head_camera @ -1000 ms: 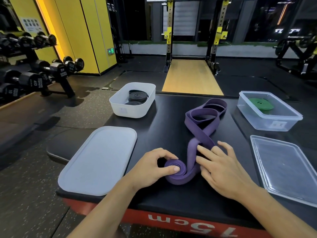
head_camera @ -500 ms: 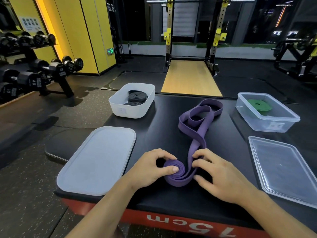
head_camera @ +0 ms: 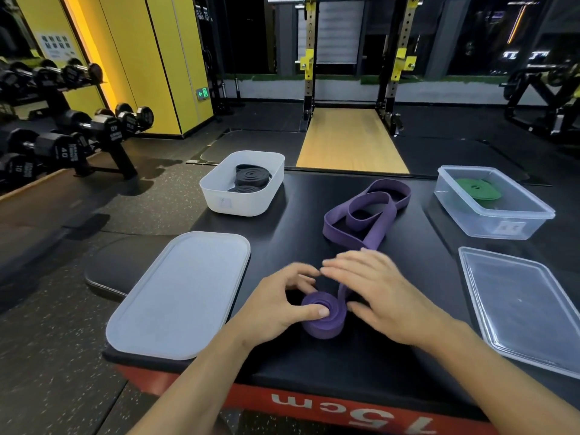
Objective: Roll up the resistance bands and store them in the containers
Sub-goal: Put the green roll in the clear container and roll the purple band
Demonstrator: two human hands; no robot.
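Observation:
A purple resistance band point(head_camera: 361, 215) lies on the black padded box top point(head_camera: 314, 233), its near end wound into a roll point(head_camera: 324, 318). My left hand point(head_camera: 279, 309) grips the roll, thumb on its top face and fingers curled round its far side. My right hand point(head_camera: 376, 293) lies over the loose strip beside the roll, fingers straight and motion-blurred. A white container point(head_camera: 219, 196) at the back left holds rolled black bands point(head_camera: 251, 178). A clear container point(head_camera: 502, 224) at the back right holds a rolled green band point(head_camera: 478, 189).
A white lid point(head_camera: 179, 296) lies flat at the near left and a clear lid point(head_camera: 521, 306) at the near right. A dumbbell rack point(head_camera: 62, 136) stands on the floor to the left. A squat rack point(head_camera: 354, 73) rises behind the box.
The roll has grown thicker and the loose loops have been drawn nearer. My right hand has swept leftward over the strip, up to my left fingers.

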